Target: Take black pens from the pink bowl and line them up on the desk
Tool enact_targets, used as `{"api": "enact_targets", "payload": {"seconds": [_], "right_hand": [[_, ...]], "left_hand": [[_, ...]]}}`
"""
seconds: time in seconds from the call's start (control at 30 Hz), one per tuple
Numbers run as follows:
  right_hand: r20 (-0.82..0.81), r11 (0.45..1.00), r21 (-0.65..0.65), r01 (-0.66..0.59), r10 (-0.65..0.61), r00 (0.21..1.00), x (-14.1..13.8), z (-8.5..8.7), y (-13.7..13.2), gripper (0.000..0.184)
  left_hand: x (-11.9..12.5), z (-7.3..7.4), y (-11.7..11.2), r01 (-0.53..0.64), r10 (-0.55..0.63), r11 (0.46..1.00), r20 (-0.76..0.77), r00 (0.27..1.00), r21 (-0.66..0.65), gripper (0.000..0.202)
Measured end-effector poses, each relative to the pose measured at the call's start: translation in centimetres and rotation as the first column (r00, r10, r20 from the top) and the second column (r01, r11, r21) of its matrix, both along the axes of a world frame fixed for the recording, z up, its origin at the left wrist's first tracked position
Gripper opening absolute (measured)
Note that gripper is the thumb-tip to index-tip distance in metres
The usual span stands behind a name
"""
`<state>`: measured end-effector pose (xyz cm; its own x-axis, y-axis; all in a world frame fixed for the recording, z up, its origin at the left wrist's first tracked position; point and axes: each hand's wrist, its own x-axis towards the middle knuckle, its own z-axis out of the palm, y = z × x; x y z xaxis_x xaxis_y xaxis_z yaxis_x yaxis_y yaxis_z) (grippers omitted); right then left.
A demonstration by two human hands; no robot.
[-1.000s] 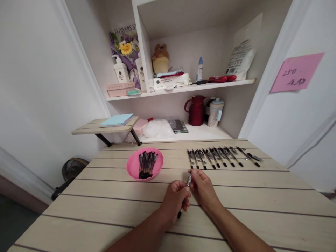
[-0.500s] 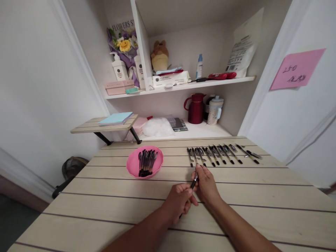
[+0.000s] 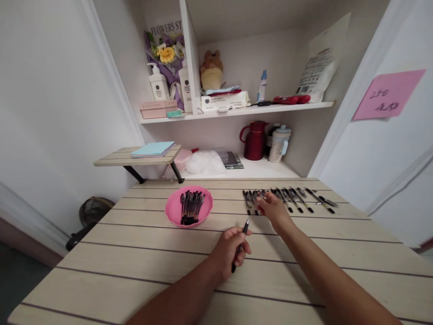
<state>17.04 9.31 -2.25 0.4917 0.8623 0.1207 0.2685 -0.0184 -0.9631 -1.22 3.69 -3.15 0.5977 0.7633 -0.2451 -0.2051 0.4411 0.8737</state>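
Observation:
My left hand is closed around a black pen, its silver tip pointing up and away from me and its dark end showing below my fingers. The pen stands apart from my right hand. Over the row of pens at the back right, my right hand has its thumb and fingers pinched together. A small clear piece shows at its fingertips, too little to name, and the hand covers part of the row. Small clear and dark parts lie among the far ends of the pens.
Left of the hands sits a pink scalloped bowl with several black pens in it. A small raised stand holds blue paper. Behind the table, shelves hold a red jug, a pale cup and a plastic bag.
My right hand has left the pen's tip and moved up and right to the row. The pen stays in my left hand, its silver tip now uncovered. The view has shifted slightly.

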Motion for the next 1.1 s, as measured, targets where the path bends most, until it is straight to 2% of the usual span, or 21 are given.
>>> {"api": "enact_targets", "payload": {"seconds": [0.17,0.3,0.47,0.63,0.7,0.73,0.87,0.93,0.97,1.03,1.07,1.1], "right_hand": [[0.338,0.990,-0.139,-0.011,0.058,0.939,-0.8,1.7,4.7,0.016],[0.509,0.971,-0.239,0.019,0.109,0.854,-2.6,1.5,7.1,0.014],[0.577,0.951,-0.306,0.029,0.162,0.801,-4.1,0.7,8.1,0.020],[0.541,0.957,-0.291,0.007,0.158,0.826,-3.8,1.3,8.4,0.012],[0.490,0.964,-0.266,-0.019,0.152,0.858,-3.6,1.5,7.7,0.008],[0.451,0.966,-0.255,-0.044,0.158,0.878,-3.5,1.5,6.9,0.012],[0.219,0.958,-0.219,-0.188,0.236,0.947,-4.8,0.5,2.0,0.041],[0.072,0.945,-0.176,-0.276,0.292,0.954,-6.2,-0.2,-0.9,0.048],[-0.154,0.931,-0.084,-0.355,0.340,0.928,-6.9,-0.4,-2.1,0.047],[-0.455,0.907,0.056,-0.418,0.395,0.798,-8.2,-0.8,-3.8,0.046],[-0.548,0.901,0.111,-0.419,0.407,0.731,-8.6,-0.9,-4.3,0.046],[-0.588,0.901,0.140,-0.412,0.410,0.697,-8.9,-0.9,-4.5,0.047]], "left_hand": [[-0.1,-0.3,1.0,-0.064,0.064,0.998,0.085,0.994,-0.003,0.038],[-0.3,-0.5,1.6,-0.098,0.099,0.995,0.092,0.991,-0.012,0.039],[-0.4,-0.8,2.0,-0.103,0.106,0.994,0.104,0.989,-0.030,0.038],[-0.4,-0.7,2.0,-0.114,0.120,0.992,0.110,0.987,-0.056,0.039],[-0.5,-0.6,2.1,-0.129,0.136,0.989,0.114,0.984,-0.065,0.039],[-0.5,-0.6,2.1,-0.135,0.143,0.988,0.120,0.983,-0.068,0.039],[-0.5,-0.6,2.2,-0.148,0.156,0.987,0.140,0.978,-0.066,0.036],[-0.4,-0.6,2.2,-0.150,0.156,0.987,0.139,0.978,-0.053,0.034],[-0.3,-0.6,2.2,-0.149,0.154,0.988,0.135,0.979,-0.043,0.033],[-0.2,-0.6,2.1,-0.150,0.152,0.988,0.125,0.980,-0.022,0.032],[-0.1,-0.6,2.0,-0.152,0.152,0.988,0.118,0.981,-0.012,0.031],[-0.1,-0.6,2.0,-0.152,0.151,0.988,0.110,0.982,-0.002,0.031]]}}
